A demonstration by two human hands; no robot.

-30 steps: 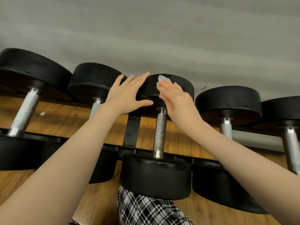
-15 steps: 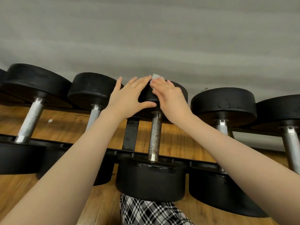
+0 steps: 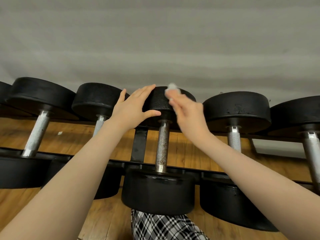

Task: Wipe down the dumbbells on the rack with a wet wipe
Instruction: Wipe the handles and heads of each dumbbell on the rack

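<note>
1. A black metal rack point(image 3: 139, 144) carries the dumbbells on two long rails with a flat upright bar between them.
2. The middle dumbbell point(image 3: 162, 146) lies across the rails, its knurled handle spotted with rust, one black head at the far rail and one at the near rail.
3. Beside it lie a left dumbbell point(image 3: 99, 124), a far-left dumbbell point(image 3: 36, 134) and two right dumbbells point(image 3: 234, 139), side by side.
4. The rack stands over a wooden floor point(image 3: 78, 139).
</note>
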